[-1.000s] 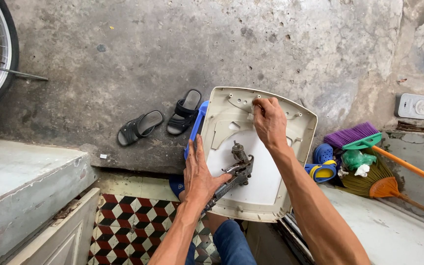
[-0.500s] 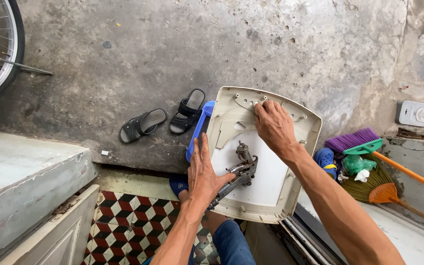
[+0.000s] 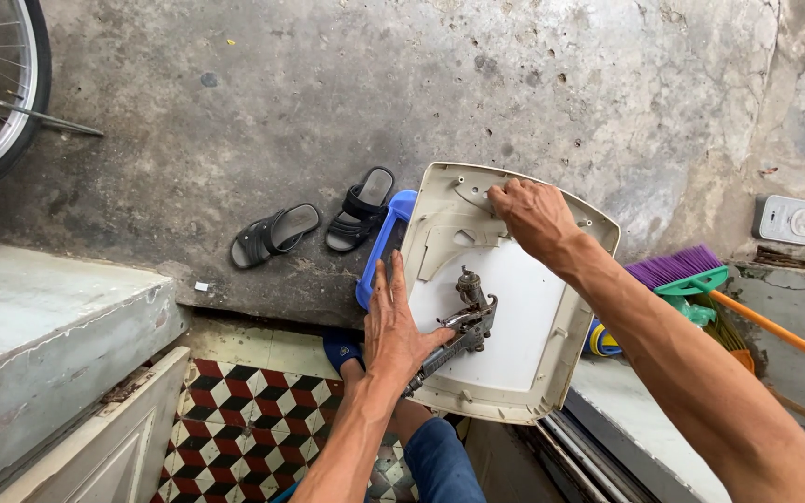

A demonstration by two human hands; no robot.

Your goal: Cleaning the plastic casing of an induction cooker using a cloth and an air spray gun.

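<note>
A cream plastic housing panel [image 3: 514, 307], rounded at the corners with moulded ribs inside, rests tilted on the person's lap above a blue plastic piece [image 3: 382, 247]. The left hand [image 3: 398, 331] lies flat, fingers spread, thumb against grimy metal pliers [image 3: 454, 340] (gripping a rusty fitting at the panel's centre). The right hand [image 3: 533, 219] curls over the panel's top edge, fingertips pinching it. Black sandals [image 3: 314, 228] sit on rough concrete floor [image 3: 328, 93].
</note>
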